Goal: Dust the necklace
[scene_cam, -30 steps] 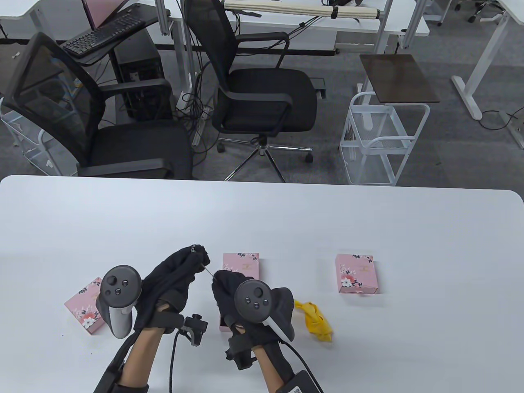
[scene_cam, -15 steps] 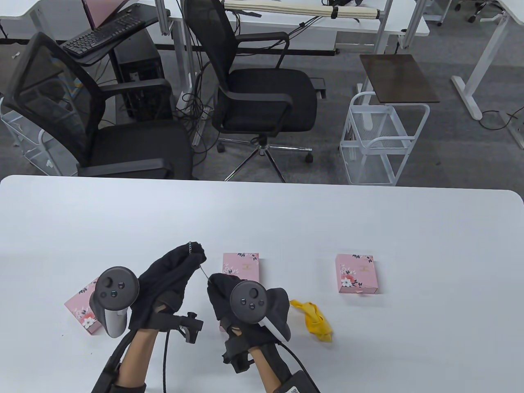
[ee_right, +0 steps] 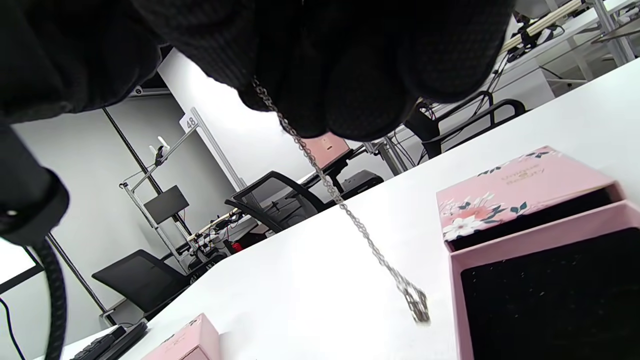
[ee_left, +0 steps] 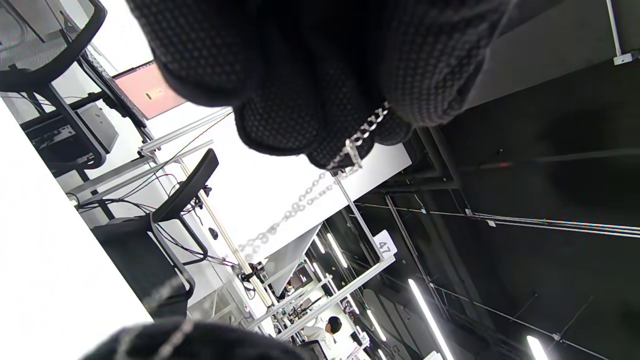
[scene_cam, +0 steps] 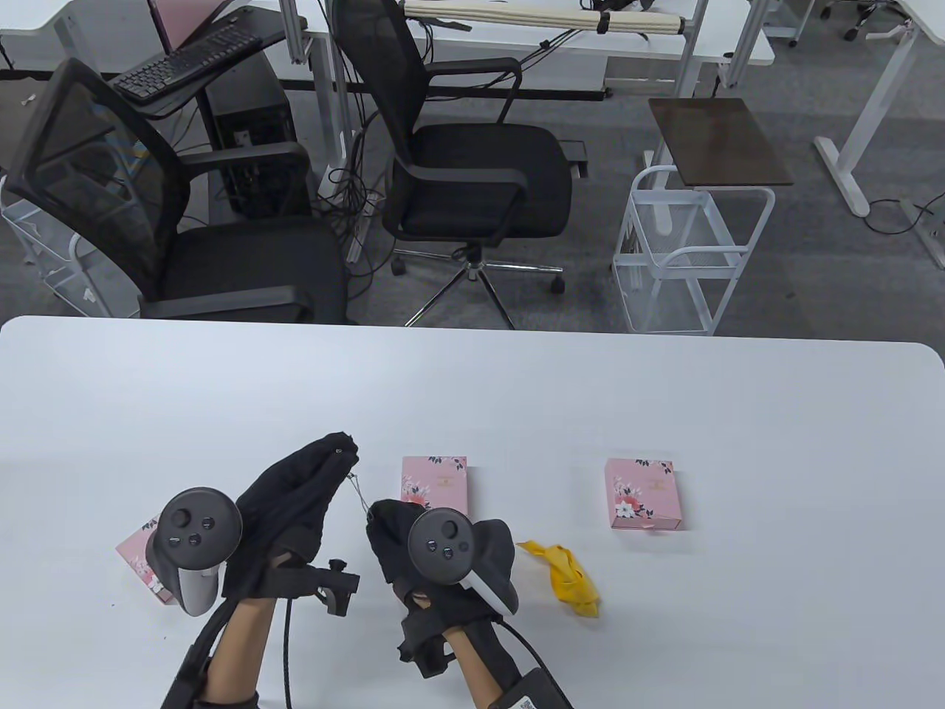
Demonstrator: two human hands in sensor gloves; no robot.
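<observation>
White and broad, the bench (scene_cam: pixel 517 399) carries what we work with, and beyond it stand two black office chairs (scene_cam: pixel 458 170) and a white wire cart (scene_cam: pixel 686 258). From the table view, we hold the necklace (scene_cam: pixel 356 491) stretched above the bench between both hands. Our left hand (scene_cam: pixel 295 509) pinches one end with curled fingertips, and our right hand (scene_cam: pixel 402 539) pinches the other, just beside it. A pink box (scene_cam: pixel 434 481) lies just past the right hand, another pink box (scene_cam: pixel 644 493) sits well apart to the right, and a third pink box (scene_cam: pixel 142 561) shows partly under the left tracker. A yellow cloth (scene_cam: pixel 565 577) lies crumpled on the bench near the right hand.

From the left wrist view, our gloved fingers (ee_left: pixel 320 75) close on the chain (ee_left: pixel 350 150), whose clasp end shows at the fingertips while the rest runs down and away, blurred, toward the other glove at the bottom edge.

From the right wrist view, our fingers (ee_right: pixel 320 65) pinch the chain (ee_right: pixel 340 200), which slants down to a small blurred end above the bench. Beside it an open pink box (ee_right: pixel 545 280) shows a black lining, its flowered lid (ee_right: pixel 515 192) just behind.
</observation>
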